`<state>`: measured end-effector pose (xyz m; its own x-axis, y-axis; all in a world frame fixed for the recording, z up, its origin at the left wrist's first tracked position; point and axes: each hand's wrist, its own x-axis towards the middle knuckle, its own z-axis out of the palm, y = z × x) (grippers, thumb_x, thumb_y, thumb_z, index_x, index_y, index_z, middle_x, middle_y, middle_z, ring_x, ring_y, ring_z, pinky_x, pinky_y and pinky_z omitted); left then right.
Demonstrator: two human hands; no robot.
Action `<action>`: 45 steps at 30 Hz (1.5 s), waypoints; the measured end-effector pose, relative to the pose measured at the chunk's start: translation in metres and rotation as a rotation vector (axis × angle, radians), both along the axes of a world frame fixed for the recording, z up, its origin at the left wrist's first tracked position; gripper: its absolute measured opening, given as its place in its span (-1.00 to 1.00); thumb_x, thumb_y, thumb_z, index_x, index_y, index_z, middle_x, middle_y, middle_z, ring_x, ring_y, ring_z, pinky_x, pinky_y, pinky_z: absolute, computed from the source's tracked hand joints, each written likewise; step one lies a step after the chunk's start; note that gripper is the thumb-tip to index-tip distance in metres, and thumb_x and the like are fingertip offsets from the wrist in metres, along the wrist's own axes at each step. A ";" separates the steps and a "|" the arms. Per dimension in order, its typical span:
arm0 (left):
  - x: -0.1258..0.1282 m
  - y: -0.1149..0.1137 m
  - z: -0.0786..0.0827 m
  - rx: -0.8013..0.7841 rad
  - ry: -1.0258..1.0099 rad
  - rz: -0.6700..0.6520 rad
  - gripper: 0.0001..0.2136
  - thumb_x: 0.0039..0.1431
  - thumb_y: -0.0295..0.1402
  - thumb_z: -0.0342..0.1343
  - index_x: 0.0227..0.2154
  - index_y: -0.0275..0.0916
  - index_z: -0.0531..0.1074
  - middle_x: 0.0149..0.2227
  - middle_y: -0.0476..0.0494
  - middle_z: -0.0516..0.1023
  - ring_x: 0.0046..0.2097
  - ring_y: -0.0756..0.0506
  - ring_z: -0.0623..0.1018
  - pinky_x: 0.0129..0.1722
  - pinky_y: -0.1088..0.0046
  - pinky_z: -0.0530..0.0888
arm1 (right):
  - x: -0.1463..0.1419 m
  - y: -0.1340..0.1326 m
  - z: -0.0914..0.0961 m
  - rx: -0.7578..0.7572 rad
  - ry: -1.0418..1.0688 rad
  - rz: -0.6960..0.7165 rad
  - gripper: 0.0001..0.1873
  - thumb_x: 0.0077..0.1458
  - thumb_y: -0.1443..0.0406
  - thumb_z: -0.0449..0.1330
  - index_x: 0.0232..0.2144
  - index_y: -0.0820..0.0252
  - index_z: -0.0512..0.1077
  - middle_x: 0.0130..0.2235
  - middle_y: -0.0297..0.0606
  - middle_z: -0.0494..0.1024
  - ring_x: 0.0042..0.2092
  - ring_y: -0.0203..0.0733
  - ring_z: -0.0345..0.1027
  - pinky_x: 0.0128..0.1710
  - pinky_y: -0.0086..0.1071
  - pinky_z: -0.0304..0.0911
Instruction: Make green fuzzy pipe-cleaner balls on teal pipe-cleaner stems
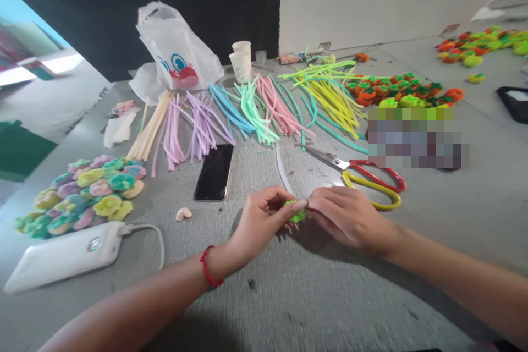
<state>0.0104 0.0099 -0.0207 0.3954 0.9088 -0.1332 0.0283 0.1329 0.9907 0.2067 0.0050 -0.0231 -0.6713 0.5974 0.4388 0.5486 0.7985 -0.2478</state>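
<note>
A small bright-green pipe-cleaner piece [296, 215] is pinched between the fingertips of both hands, low over the table; its exact shape is partly hidden. My left hand [262, 220], with a red bracelet at the wrist, is closed on its left side. From the right, my right hand [344, 217] closes its fingertips on the same piece. Just beyond the hands lies a white pipe cleaner [282, 168], its near end meeting my left fingers. Scissors [340, 164] with one red and one yellow handle lie open behind my right hand.
Bundles of coloured pipe cleaners [206, 124] fan out across the back. A black phone [213, 172], a white power bank [66, 256] and a heap of pastel fuzzy flowers [88, 192] lie left. Orange-and-green fuzzy pieces [396, 89] sit back right. Behind stand paper cups [241, 63] and a plastic bag [177, 49].
</note>
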 end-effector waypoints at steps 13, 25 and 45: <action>0.001 -0.001 0.002 -0.046 -0.202 -0.048 -0.79 0.03 -0.31 0.25 -0.35 -0.33 0.41 -0.42 -0.05 0.50 -0.36 0.03 0.51 -0.33 0.53 0.41 | 0.000 0.000 -0.002 -0.119 0.165 -0.051 -0.84 0.24 0.29 0.04 -0.28 0.24 0.39 -0.37 -0.20 0.45 -0.35 -0.24 0.32 -0.38 -0.41 0.17; 0.002 0.000 0.002 -0.084 -0.016 0.017 -0.78 -0.19 -0.43 0.30 -0.45 -0.33 0.39 -0.55 -0.03 0.48 -0.51 0.04 0.49 -0.53 0.59 0.38 | -0.007 -0.007 0.001 -0.569 0.297 -0.078 -0.86 0.11 0.26 0.13 -0.29 0.22 0.35 -0.58 -0.45 0.35 -0.58 -0.39 0.16 -0.56 -0.51 0.08; 0.003 -0.001 0.003 -0.057 0.007 -0.007 -0.81 -0.23 -0.56 0.14 -0.44 -0.31 0.35 -0.58 0.05 0.41 -0.55 0.09 0.43 -0.59 0.64 0.30 | -0.013 -0.014 0.000 -0.663 0.572 -0.114 -0.95 0.03 0.38 0.14 -0.45 0.24 0.40 -0.53 -0.35 0.48 -0.52 -0.38 0.31 -0.53 -0.53 0.21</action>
